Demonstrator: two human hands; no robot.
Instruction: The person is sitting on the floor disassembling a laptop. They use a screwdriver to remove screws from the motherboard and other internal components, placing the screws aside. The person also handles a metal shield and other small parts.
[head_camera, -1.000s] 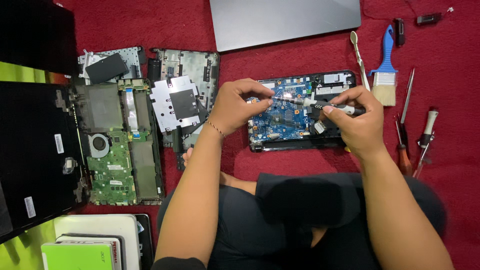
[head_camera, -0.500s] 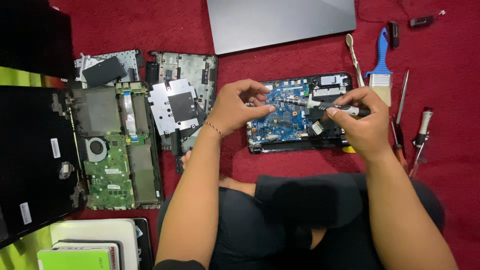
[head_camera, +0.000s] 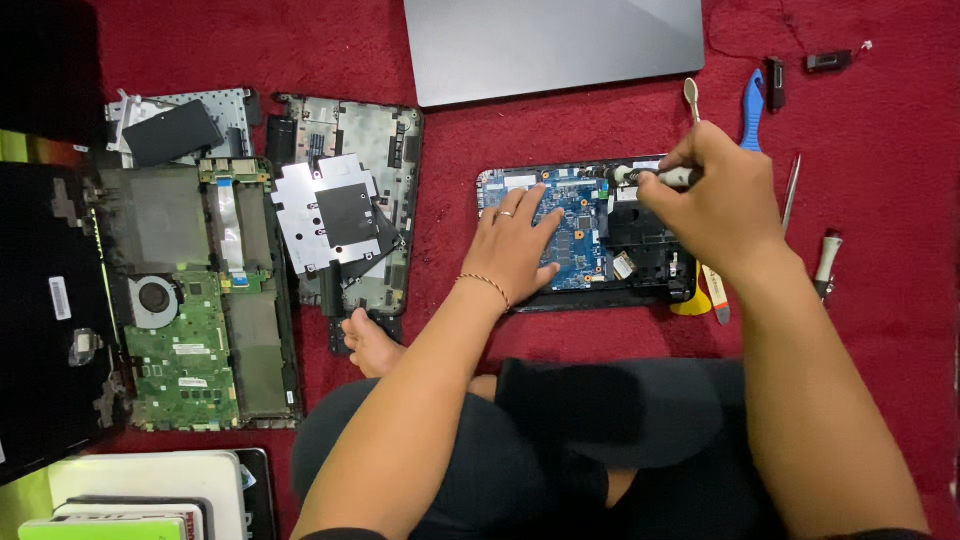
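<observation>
a: screwdriver (head_camera: 655, 177) work is going on at the small opened laptop base (head_camera: 585, 238) on the red carpet (head_camera: 450, 150). right hand (head_camera: 712, 205) is gripping the handle, fingers (head_camera: 668, 200) curled tight around it, tip pointing left at the top edge of the blue board (head_camera: 560, 225).

b: left hand (head_camera: 512, 245)?

a: lying flat on the board, fingers (head_camera: 528, 203) spread, holding nothing, just pressing the base down.

b: so which step is this looking like?

a: judging it as working a screw near the board's upper edge. can't tell if the tip is seated in a screw head, too small.

b: next move needing what?

a: probably keeping the driver square on the screw and the base pinned so it isn't sliding on the carpet. spare tools (head_camera: 800, 200) are lying just right of the base, blue brush (head_camera: 752, 105) above them. bigger stripped laptop (head_camera: 200, 300) is sitting well apart on the left, grey lid (head_camera: 555, 45) above.
</observation>
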